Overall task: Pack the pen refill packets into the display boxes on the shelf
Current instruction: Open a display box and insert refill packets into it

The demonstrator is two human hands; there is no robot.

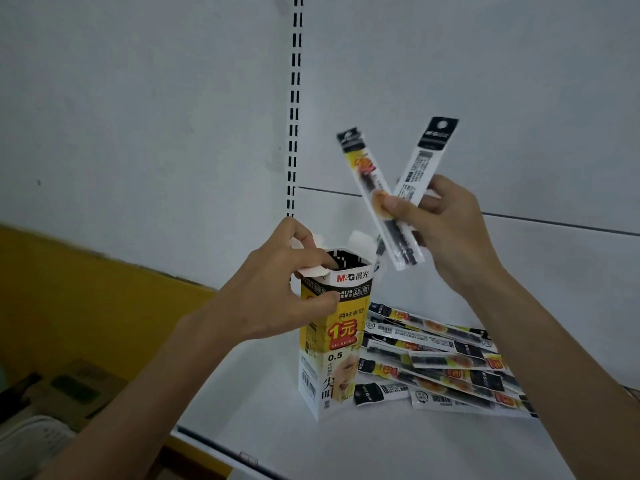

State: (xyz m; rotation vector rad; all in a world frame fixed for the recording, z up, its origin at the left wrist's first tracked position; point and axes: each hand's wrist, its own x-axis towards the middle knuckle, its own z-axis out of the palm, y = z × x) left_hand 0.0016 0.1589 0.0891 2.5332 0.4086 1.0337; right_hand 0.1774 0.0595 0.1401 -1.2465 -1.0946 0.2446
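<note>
A tall yellow and white display box (332, 344) stands upright on the white shelf (398, 445), its top open with flaps up. My left hand (294, 289) grips the box near its top, fingers curled over the rim and a flap. Above and to the right of the box's opening, my right hand (446, 230) pinches two long pen refill packets (398, 188) that fan out in a V. Their lower ends hang just right of the opening. A loose pile of several refill packets (440, 362) lies flat on the shelf to the right of the box.
The white back panel carries a slotted black upright (294, 109) behind the box. The shelf's front edge (221, 448) runs diagonally at lower left. Beyond it are a yellow wall (86, 299) and cardboard boxes (72, 386) lower down.
</note>
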